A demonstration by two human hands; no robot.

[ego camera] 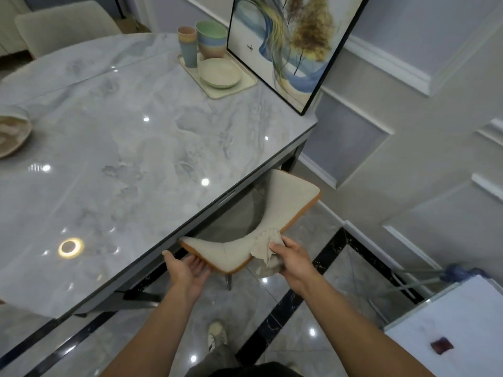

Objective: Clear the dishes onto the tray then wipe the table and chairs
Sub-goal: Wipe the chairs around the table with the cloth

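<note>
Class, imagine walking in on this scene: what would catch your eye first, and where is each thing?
The large framed painting leaning at the table's far right end strikes first, beside a tray of stacked dishes on the glossy marble table. Near the front, the right hand grips a cloth against the back of a chair tucked under the table, while the left hand touches its edge.

One tray carried three stacks: cups, bowls, plates. Two chairs, one cloth and one picture were in view.
</note>
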